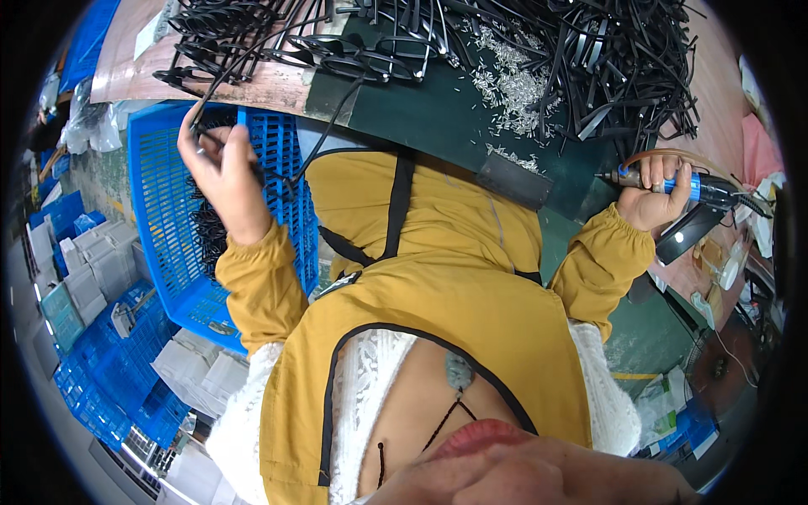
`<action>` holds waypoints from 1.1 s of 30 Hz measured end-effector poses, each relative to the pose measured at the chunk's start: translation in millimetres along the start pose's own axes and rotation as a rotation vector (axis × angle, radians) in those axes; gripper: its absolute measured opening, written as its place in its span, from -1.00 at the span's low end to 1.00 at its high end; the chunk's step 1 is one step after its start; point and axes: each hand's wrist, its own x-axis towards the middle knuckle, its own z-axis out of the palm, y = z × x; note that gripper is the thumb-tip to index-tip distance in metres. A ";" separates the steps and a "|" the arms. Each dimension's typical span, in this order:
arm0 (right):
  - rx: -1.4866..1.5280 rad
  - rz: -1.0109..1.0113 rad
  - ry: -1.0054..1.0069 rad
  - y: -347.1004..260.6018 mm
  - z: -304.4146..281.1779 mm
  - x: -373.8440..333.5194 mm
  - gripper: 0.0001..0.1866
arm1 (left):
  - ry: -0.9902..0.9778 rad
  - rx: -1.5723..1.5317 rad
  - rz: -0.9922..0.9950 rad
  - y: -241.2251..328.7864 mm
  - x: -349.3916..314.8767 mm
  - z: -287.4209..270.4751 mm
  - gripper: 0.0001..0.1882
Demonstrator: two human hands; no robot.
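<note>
At the left, my left hand [225, 177] is closed on a black eyeglass frame [276, 183], holding it over a blue plastic basket [160, 194]. One long thin temple of the frame slants up toward the table edge. Several dark frames lie inside the basket, partly hidden by my hand and sleeve. On the right, my right hand [656, 198] wraps round an electric screwdriver [715, 191] with a blue ring, its tip pointing left over the table edge. Black eyeglass frames [362, 63] lie along the table's far left.
A big heap of black temples [619, 76] covers the table's right half. Beside it spreads a pile of tiny silver screw-like pieces [509, 80] on a dark green mat [421, 114]. A dark block [515, 178] sits at the near edge. Blue crates [118, 362] stand on the left.
</note>
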 end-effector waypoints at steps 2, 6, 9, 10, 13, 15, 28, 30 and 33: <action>0.048 0.010 0.025 2.8 -0.5 0.0 -0.85 | -0.031 0.102 0.116 -9.7 10.2 17.6 -0.49; -0.095 -0.042 -0.078 1.3 -5.8 0.9 -0.59 | 0.018 0.019 0.167 -21.4 40.3 66.6 -0.51; -0.457 -0.074 0.187 -5.5 -17.5 3.8 -0.21 | 0.215 -0.137 0.119 -19.1 46.7 86.6 -0.48; -0.628 -0.029 0.188 -5.6 -20.9 5.6 -0.32 | 0.249 -0.190 0.301 -17.7 45.1 91.8 -0.44; -1.505 -0.272 -0.149 -4.6 -28.6 15.1 -0.58 | -0.232 0.036 1.038 -12.5 32.1 102.0 -0.41; -1.665 -0.555 -0.249 1.0 -29.2 18.8 -0.65 | -0.317 0.553 0.985 -11.0 30.6 114.5 -0.62; -1.195 -0.666 0.276 -1.4 -33.6 26.5 -0.86 | -0.543 0.310 1.032 127.7 34.5 260.7 -0.79; -0.851 -0.584 0.442 -6.3 -32.7 23.7 -0.90 | -0.504 0.362 1.261 144.8 28.0 335.2 -0.74; -0.384 -0.531 0.543 -8.9 -28.9 17.4 -0.82 | -0.486 0.536 1.349 149.4 18.3 414.2 -0.72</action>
